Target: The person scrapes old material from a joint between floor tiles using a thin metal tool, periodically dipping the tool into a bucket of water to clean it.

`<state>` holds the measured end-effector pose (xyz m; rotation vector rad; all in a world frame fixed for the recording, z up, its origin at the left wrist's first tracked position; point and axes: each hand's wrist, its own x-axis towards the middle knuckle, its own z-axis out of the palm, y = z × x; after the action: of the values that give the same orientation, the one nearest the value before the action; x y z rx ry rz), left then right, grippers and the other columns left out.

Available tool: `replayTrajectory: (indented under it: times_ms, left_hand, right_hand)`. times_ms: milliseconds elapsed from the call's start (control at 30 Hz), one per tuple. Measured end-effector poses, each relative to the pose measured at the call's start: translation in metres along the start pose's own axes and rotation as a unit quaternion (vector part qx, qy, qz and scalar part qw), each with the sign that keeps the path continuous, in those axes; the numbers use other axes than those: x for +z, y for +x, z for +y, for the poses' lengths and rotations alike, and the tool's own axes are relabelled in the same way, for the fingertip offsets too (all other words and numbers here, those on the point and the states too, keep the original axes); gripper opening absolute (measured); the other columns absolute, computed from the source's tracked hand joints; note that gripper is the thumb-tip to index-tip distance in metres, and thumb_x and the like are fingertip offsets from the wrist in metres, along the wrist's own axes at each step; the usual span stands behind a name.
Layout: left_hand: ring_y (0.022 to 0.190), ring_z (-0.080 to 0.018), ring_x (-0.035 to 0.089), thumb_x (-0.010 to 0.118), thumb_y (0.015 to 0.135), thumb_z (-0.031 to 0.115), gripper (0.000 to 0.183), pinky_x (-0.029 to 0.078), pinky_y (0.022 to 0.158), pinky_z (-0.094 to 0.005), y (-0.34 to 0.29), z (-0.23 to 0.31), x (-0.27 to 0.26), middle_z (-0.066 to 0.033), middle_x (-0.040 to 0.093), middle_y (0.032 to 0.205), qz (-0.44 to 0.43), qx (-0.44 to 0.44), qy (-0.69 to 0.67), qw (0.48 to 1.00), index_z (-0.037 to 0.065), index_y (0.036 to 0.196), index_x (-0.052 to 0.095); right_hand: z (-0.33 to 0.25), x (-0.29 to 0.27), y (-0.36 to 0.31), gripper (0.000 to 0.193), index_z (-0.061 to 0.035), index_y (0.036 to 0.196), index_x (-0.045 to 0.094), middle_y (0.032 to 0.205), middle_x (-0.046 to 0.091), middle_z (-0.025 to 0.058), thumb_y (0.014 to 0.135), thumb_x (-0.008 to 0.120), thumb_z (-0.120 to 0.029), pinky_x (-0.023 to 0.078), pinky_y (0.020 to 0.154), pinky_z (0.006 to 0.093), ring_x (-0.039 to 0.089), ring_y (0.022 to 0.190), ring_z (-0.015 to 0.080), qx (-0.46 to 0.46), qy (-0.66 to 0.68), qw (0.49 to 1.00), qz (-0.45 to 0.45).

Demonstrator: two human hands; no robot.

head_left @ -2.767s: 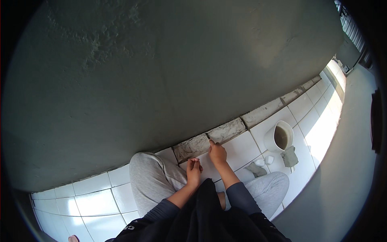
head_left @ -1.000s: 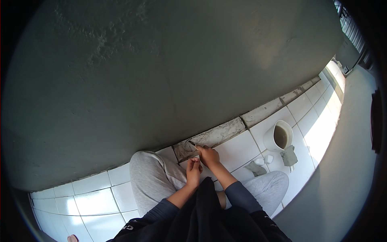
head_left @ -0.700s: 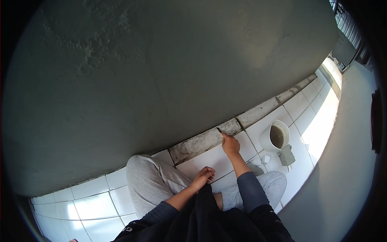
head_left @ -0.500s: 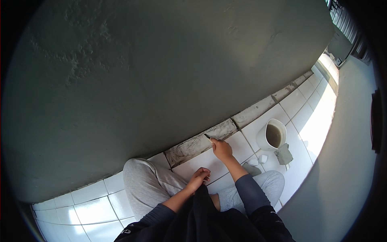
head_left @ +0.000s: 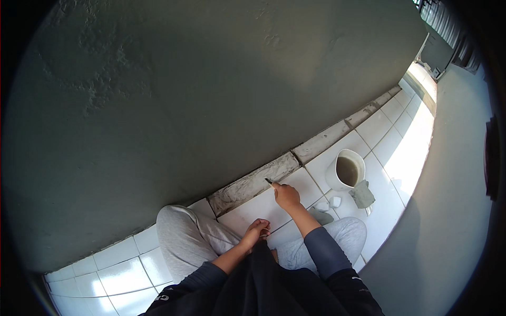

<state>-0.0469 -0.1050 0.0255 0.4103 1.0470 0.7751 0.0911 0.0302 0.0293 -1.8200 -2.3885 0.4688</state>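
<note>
Right hand back from the far reach, gripping a small tool at the mortared skirting strip; left hand curled shut, pulled to the knees.

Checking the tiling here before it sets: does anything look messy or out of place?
The skirting strip at the wall's foot is smeared grey where the right hand works; neighbouring floor tiles are clean white. Small white pieces lie loose beside the bucket.

Right hand with small tool at grey skirting tile.
</note>
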Motion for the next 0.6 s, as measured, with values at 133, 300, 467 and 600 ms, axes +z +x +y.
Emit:
replayTrajectory:
  times_ms: [133, 300, 467, 600]
  left_hand:
    - [0.074, -0.0101, 0.053, 0.047, 0.088, 0.024, 0.015, 0.040, 0.066, -0.0236, -0.004, -0.024, 0.002, 0.0003, 0.053, 0.083, -0.037, 0.000, -0.040, 0.999, 0.012, 0.096, 0.051]
    - [0.072, -0.0111, 0.052, 0.046, 0.089, 0.023, 0.013, 0.041, 0.061, -0.0252, -0.009, -0.014, 0.007, -0.0005, 0.052, 0.082, -0.046, -0.025, -0.158, 0.986, 0.011, 0.093, 0.049]
    - [0.075, -0.0108, 0.052, 0.045, 0.089, 0.025, 0.015, 0.041, 0.063, -0.0251, 0.012, -0.008, 0.014, -0.0004, 0.052, 0.086, -0.077, -0.023, -0.138, 0.987, 0.011, 0.096, 0.048]
    - [0.081, -0.0108, 0.053, 0.045, 0.090, 0.028, 0.018, 0.041, 0.066, -0.0264, 0.023, -0.011, 0.005, -0.0002, 0.053, 0.090, -0.090, -0.048, -0.119, 0.988, 0.012, 0.099, 0.048]
  right_hand:
    - [0.008, -0.008, 0.007, 0.019, -0.0161, 0.101, 0.057, 0.078, 0.062, 0.0158, 0.082, 0.051, -0.017, 0.050, 0.062, 0.0448, 0.062, 0.072, 0.0336, 0.040, -0.008, 0.999, -0.004]
    - [0.016, -0.003, 0.012, 0.024, -0.0173, 0.106, 0.055, 0.081, 0.062, 0.0143, 0.082, 0.051, -0.019, 0.051, 0.064, 0.0432, 0.062, 0.075, 0.0321, -0.014, -0.011, 1.000, -0.013]
    - [0.038, -0.008, 0.035, 0.020, -0.0175, 0.102, 0.056, 0.076, 0.062, 0.0140, 0.082, 0.052, -0.020, 0.050, 0.061, 0.0442, 0.062, 0.071, 0.0328, 0.066, -0.020, 0.997, 0.046]
    - [0.041, -0.003, 0.045, 0.020, -0.0176, 0.102, 0.057, 0.076, 0.062, 0.0136, 0.082, 0.052, -0.019, 0.050, 0.060, 0.0433, 0.062, 0.070, 0.0322, 0.023, -0.002, 0.998, 0.051]
